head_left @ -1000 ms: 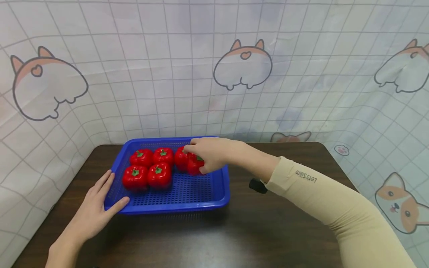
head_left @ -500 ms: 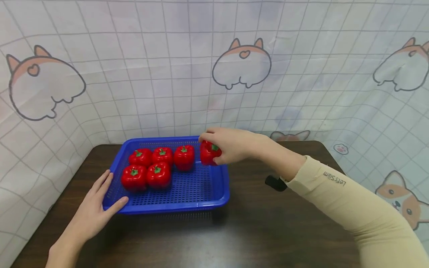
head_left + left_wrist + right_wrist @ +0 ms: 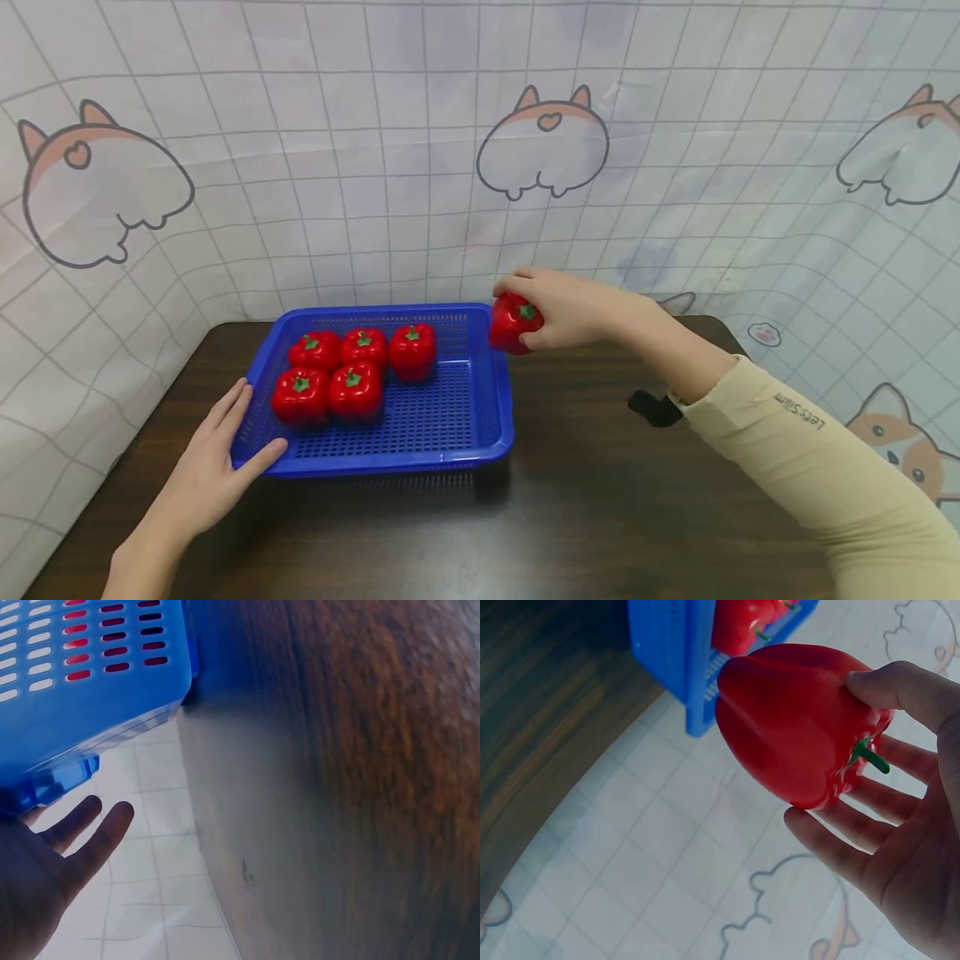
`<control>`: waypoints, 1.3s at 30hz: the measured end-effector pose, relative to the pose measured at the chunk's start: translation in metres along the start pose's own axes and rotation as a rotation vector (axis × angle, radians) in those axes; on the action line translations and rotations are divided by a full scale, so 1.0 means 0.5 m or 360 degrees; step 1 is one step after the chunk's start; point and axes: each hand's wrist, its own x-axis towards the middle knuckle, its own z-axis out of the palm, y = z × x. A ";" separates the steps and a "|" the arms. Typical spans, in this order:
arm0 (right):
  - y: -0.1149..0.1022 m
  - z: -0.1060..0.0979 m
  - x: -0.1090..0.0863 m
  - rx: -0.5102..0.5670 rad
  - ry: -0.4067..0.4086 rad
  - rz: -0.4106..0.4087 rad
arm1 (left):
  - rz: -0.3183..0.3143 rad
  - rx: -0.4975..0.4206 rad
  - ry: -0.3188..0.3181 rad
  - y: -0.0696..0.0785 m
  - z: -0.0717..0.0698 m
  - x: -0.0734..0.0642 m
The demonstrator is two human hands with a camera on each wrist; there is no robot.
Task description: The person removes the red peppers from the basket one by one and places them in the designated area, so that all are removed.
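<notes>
My right hand (image 3: 566, 307) grips a glossy red bell pepper (image 3: 513, 323) between thumb and fingers, raised by the right rim of the blue basket (image 3: 491, 392). In the right wrist view the held bell pepper (image 3: 795, 727) lies tilted, its green stem toward the palm. Several more red bell peppers (image 3: 356, 390) sit in the left and middle of the basket. At the basket's front left corner, my left hand (image 3: 213, 467) touches the rim with straight, spread fingers. The left wrist view has that hand (image 3: 45, 877) beside the blue wall, part of it cut off.
The basket stands on a dark wooden table (image 3: 600, 500), close to a white grid-patterned cloth (image 3: 360, 167) with cartoon dogs behind and at both sides. A black device (image 3: 654, 408) shows at the right wrist, above the table's right part.
My right hand has lifted one bell pepper out of the basket and carried it right, past the right rim. The left hand has stayed at the corner, and the other peppers lie as before.
</notes>
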 end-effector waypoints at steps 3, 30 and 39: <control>0.016 0.003 -0.010 -0.0002 0.0002 0.0031 | 0.0002 0.0004 0.0001 -0.002 0.003 -0.002; 0.162 0.151 -0.014 0.0233 -0.0058 0.0069 | -0.0083 0.0032 -0.0095 -0.003 -0.002 0.003; 0.168 0.170 -0.006 0.0323 -0.0100 0.0150 | -0.0081 0.0023 -0.0085 -0.001 0.001 0.001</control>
